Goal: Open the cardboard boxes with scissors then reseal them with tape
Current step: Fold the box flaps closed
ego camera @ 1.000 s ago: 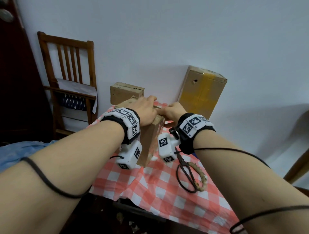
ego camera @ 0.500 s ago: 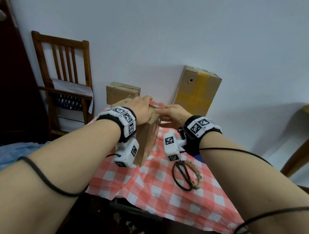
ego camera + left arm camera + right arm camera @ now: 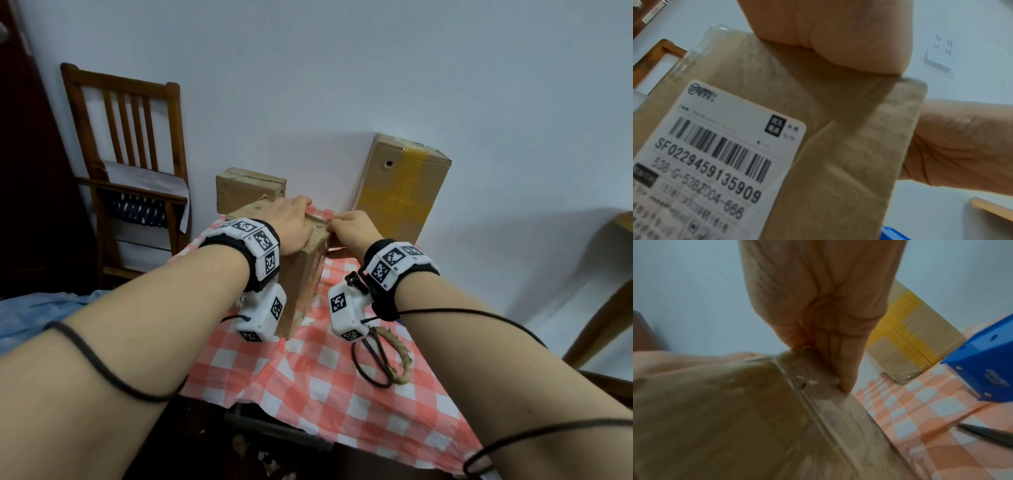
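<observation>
A tall brown cardboard box (image 3: 301, 284) with a shipping label (image 3: 719, 146) stands on the checked tablecloth. My left hand (image 3: 291, 222) lies over its top and presses down; the heel of the palm (image 3: 828, 32) sits on the top edge. My right hand (image 3: 352, 228) is at the box's top right edge, with thumb and fingers (image 3: 844, 369) pinching that edge where clear tape runs down the side. The scissors (image 3: 373, 359) lie on the cloth under my right wrist. A blue tape dispenser (image 3: 986, 366) stands to the right of the box.
A small box (image 3: 250, 188) and a taller box with yellow tape (image 3: 400, 192) lean at the wall behind. A wooden chair (image 3: 130, 164) stands to the left. The tablecloth (image 3: 308, 394) ends at the near table edge.
My right hand has slid a little away from the left hand along the box's top edge. The left hand stays on top of the box.
</observation>
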A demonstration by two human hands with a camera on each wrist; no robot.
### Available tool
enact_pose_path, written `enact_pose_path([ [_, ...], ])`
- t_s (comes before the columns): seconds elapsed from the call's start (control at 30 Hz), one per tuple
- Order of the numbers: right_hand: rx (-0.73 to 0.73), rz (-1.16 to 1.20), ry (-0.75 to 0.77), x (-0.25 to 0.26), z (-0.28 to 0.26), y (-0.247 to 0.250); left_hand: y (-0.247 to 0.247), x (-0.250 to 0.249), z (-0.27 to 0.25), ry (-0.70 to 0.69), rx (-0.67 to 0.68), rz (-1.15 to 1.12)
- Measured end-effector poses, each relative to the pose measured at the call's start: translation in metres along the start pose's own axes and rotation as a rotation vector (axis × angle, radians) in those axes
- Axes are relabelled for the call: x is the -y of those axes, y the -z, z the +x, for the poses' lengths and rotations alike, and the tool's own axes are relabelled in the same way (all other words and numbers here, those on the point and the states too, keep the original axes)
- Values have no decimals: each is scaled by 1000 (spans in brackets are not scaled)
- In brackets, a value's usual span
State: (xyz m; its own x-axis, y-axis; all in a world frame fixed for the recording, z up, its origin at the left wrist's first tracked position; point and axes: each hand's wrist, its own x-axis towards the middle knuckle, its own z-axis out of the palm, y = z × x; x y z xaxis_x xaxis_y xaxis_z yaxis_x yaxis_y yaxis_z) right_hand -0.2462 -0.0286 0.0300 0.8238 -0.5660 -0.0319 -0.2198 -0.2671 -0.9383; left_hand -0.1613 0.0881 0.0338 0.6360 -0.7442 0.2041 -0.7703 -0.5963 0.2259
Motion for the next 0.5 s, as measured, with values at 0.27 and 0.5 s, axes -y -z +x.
enact_pose_path([
  [0.27,-47,-84,-21,0,6,-5,1,-1,-1,-16,4,-41],
  [0.5,-59,-213,-28,8,12,-11,4,1,-4,-26,46,-34],
])
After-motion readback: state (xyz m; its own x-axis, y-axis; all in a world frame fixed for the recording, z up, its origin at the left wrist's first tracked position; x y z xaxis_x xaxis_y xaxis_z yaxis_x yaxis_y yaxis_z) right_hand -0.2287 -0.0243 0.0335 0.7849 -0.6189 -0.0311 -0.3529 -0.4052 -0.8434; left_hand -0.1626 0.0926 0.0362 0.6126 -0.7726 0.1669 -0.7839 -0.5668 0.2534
